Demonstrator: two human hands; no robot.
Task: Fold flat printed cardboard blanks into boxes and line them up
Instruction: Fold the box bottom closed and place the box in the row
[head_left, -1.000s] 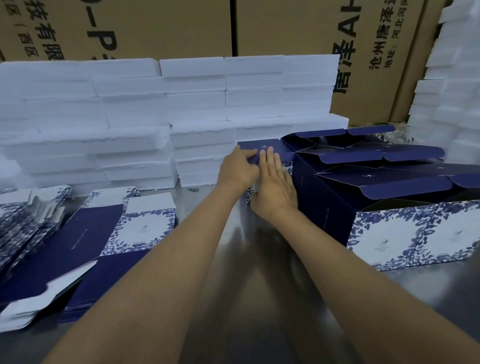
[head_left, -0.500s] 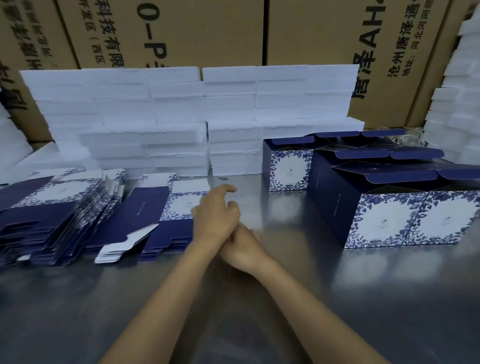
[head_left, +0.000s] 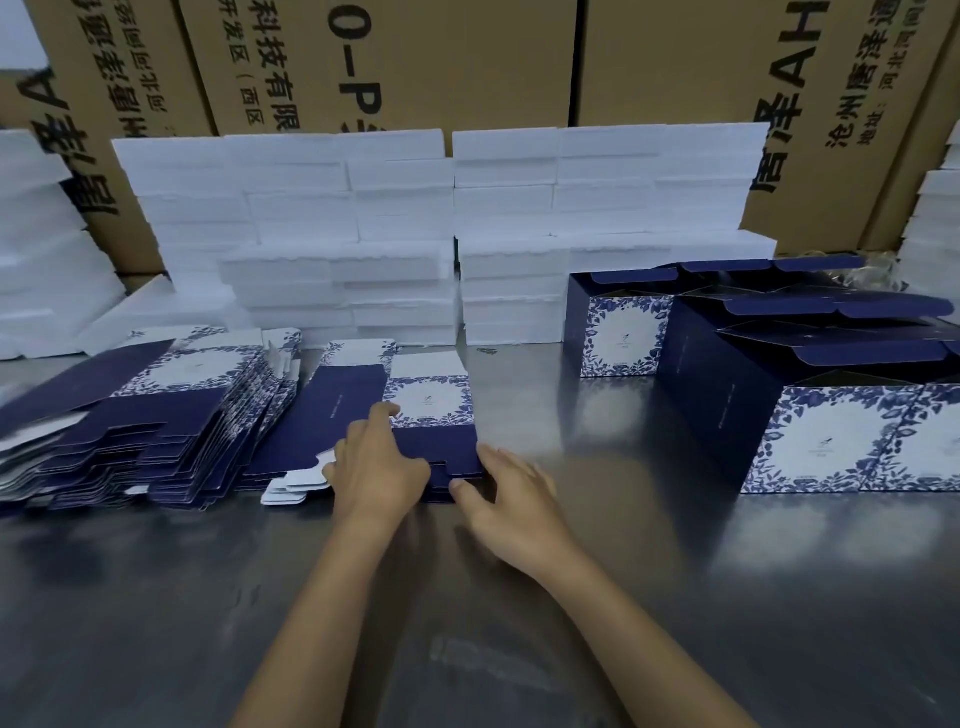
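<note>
Folded boxes (head_left: 810, 415) stood lined up at right on the steel table (head_left: 519, 623); flat blanks (head_left: 410, 415) lay stacked left of centre. Your left hand (head_left: 376, 467) rested on the top blank, fingers relaxed. Your right hand (head_left: 511, 499) touched the stack's near-right corner, fingers spread, gripping nothing.

Soft overhead light glares off the brushed metal table (head_left: 675, 597); wide-angle bowing bends the edges, and the far-left frame smears with blur.

Person's bare hands: two, left (head_left: 376, 470) and right (head_left: 511, 506).
Stacks of flat navy-and-white floral printed cardboard blanks: two, a tall fanned one (head_left: 156, 415) by the metal table's (head_left: 519, 623) left edge, a low one (head_left: 415, 415) beside it.
Folded navy floral boxes: one apart (head_left: 618, 327); those grouped (head_left: 831, 415) at the right edge, too overlapped to count.
White foam slabs (head_left: 441, 234): too many to count.
Brown corrugated cartons (head_left: 467, 62): at least three.
</note>
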